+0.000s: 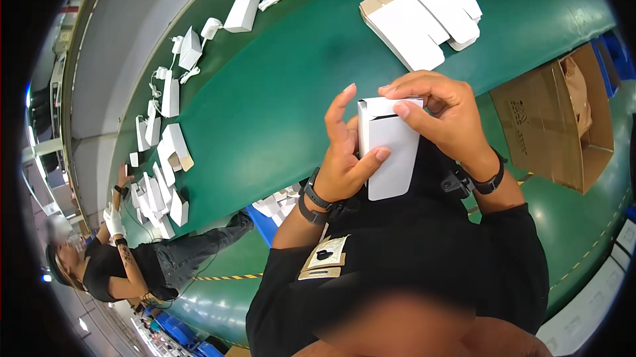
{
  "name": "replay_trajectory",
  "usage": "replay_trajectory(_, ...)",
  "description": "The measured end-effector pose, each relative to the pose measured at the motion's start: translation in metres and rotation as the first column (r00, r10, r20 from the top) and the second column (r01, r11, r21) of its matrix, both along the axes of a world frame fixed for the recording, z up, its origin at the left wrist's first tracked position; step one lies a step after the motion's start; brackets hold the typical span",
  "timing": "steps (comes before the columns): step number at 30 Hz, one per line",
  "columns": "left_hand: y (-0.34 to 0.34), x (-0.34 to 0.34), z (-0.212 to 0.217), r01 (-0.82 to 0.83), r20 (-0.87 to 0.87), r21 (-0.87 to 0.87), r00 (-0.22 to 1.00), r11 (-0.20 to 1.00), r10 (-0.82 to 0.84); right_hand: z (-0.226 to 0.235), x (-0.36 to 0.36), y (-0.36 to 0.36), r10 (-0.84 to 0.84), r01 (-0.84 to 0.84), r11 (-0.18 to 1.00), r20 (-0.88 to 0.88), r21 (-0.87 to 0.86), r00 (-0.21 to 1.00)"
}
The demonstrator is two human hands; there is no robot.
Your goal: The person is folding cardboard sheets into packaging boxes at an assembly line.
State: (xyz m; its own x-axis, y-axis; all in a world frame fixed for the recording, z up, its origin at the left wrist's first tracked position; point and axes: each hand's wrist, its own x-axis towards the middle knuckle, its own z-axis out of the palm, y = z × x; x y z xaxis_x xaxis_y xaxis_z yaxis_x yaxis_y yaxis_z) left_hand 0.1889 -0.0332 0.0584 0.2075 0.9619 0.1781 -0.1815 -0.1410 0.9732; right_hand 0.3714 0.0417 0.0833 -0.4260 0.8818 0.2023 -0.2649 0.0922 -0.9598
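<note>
Between my hands, in front of my chest, is a small white carton (392, 158) with a dark slit showing near its upper end. My left hand (348, 155) supports it from the left side, the thumb lying on its front face and the index finger raised off it. At the carton's top, my right hand (444, 108) pinches the end flap, thumb in front and fingers along the upper edge. Whether anything is inside the carton is hidden. On the green table beyond my hands lie stacks of flattened white cartons (407, 25) with brown inner sides.
Along the far belt stand white boxes (244, 5) beside white plug adapters (211, 28) with cables. More white boxes (154, 191) pile up at the left, near a co-worker (142, 267) wearing a white glove. A large open cardboard box (546, 118) sits at my right.
</note>
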Motion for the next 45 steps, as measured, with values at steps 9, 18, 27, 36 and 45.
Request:
replay_trajectory(9, 0.009, 0.0, -0.01, -0.047, -0.005, 0.011, 0.999, 0.999, 0.047, 0.003, 0.005, 0.016, 0.111, -0.099, 0.992, 0.166, -0.077, 0.98)
replay_trajectory(18, 0.035, 0.012, 0.003, 0.024, 0.178, -0.142, 0.984, 0.99, 0.002, -0.019, 0.02, 0.027, 0.0, -0.055, 0.937, 0.157, 0.344, 0.988)
replay_trajectory(27, 0.143, -0.069, -0.021, -0.586, 0.146, -0.161, 0.782, 0.795, 0.606, 0.004, 0.08, 0.072, -0.664, -0.109, 0.611, 0.582, 0.784, 0.469)
replay_trajectory(36, 0.195, -0.142, -0.042, -0.568, 0.324, -0.557, 0.522, 0.605, 0.789, -0.011, 0.095, 0.076, -0.703, -0.225, 0.558, 0.599, 0.799, 0.382)
replay_trajectory(45, 0.061, 0.009, 0.02, -0.053, 0.507, -0.244, 0.844, 0.968, 0.174, 0.01, 0.004, -0.002, -0.522, 0.021, 0.442, 0.239, 0.897, 0.819)
